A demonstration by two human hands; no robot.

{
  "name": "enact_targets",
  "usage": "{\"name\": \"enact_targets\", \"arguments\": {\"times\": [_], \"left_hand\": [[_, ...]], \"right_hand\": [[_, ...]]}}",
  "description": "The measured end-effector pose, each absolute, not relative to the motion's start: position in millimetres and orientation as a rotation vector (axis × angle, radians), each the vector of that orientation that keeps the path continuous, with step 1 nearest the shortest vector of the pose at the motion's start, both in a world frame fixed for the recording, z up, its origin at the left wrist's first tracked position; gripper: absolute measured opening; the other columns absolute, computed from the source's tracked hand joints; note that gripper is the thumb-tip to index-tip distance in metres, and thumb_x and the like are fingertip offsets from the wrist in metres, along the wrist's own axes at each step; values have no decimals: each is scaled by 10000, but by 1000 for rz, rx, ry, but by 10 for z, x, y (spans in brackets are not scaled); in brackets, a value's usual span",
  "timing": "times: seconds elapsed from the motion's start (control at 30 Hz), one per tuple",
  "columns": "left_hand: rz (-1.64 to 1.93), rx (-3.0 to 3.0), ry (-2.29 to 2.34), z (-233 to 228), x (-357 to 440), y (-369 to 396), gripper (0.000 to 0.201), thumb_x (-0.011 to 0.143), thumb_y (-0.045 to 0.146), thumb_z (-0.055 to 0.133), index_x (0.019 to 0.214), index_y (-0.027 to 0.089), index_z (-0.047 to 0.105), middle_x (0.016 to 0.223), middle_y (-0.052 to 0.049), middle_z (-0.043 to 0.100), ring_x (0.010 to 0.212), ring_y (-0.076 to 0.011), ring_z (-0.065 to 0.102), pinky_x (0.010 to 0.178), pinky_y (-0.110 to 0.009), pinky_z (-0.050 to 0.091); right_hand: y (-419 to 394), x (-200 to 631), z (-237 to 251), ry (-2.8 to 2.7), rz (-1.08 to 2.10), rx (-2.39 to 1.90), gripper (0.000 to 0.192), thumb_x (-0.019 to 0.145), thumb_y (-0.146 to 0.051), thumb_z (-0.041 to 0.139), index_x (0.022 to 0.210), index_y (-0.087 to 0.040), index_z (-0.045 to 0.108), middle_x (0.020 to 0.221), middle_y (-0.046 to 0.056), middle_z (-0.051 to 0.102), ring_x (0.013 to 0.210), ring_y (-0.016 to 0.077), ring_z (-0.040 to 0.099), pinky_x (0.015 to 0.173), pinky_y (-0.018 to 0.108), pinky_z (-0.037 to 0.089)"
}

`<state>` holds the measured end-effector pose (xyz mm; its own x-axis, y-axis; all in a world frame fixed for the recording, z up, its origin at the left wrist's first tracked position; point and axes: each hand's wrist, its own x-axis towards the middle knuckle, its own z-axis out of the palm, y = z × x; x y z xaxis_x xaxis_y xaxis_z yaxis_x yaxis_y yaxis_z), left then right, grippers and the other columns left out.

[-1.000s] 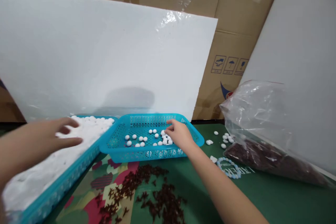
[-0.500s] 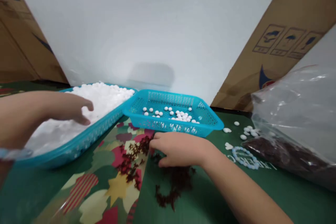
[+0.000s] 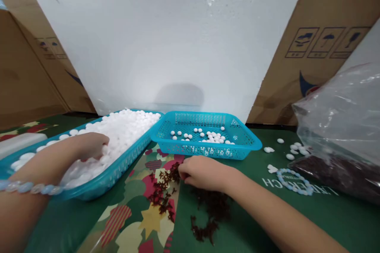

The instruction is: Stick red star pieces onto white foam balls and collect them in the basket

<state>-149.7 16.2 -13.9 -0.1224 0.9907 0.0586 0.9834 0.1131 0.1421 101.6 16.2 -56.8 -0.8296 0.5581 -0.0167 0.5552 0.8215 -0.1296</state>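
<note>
My left hand [image 3: 92, 145] reaches down into a long blue basket [image 3: 124, 162] heaped with small white foam-like balls [image 3: 124, 126]. Its fingertips are sunk among the balls, so their grip is hidden. A beaded bracelet [image 3: 26, 187] circles that wrist. At the table's middle, my right hand [image 3: 203, 172] has its fingers curled and pressed together at the edge of some reddish-brown crinkled bits [image 3: 162, 193]. Whatever lies between those fingertips is too small to make out. More of the dark bits [image 3: 218, 205] lie below this hand, partly in its shadow.
Beyond my right hand, a second blue basket [image 3: 197, 150] holds scattered white balls. At right are loose balls [image 3: 290, 157], a pale blue bead bracelet [image 3: 293, 182] and a clear bag [image 3: 335, 166] of dark brown material. A white board [image 3: 166, 47] and cardboard boxes [image 3: 320, 4] stand behind.
My left hand has lowered from above the white balls into them. My right hand's fingers have drawn together at the brown bits. The camera view has tilted and shifted.
</note>
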Motion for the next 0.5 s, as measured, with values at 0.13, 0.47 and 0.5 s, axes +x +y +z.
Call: {"name": "enact_targets", "arguments": {"times": [0.13,0.47,0.5], "left_hand": [[117,2127,2393,-5,-1546,241,158,466,165,401,313,162,439,304,20,391,286,-135,368,410,-319,334],[648,2036,2375,83,-1697,176,176,482,140,457,309,161,480,304,19,410,322,-120,363,491,-277,294],[756,2020,2306,71,-1696,139,173,479,131,467,309,161,478,289,31,394,308,-109,350,481,-264,290]], "right_hand": [[163,1068,-502,-2907,235,-973,74,608,-96,514,580,-140,567,637,43,585,578,144,511,414,206,277],[95,1211,-339,-2639,309,-918,114,632,-76,478,564,-158,520,525,-15,558,463,69,486,387,153,347],[83,1223,-319,-2620,347,-908,120,622,-65,482,550,-155,514,511,-19,549,452,64,481,384,149,352]]}}
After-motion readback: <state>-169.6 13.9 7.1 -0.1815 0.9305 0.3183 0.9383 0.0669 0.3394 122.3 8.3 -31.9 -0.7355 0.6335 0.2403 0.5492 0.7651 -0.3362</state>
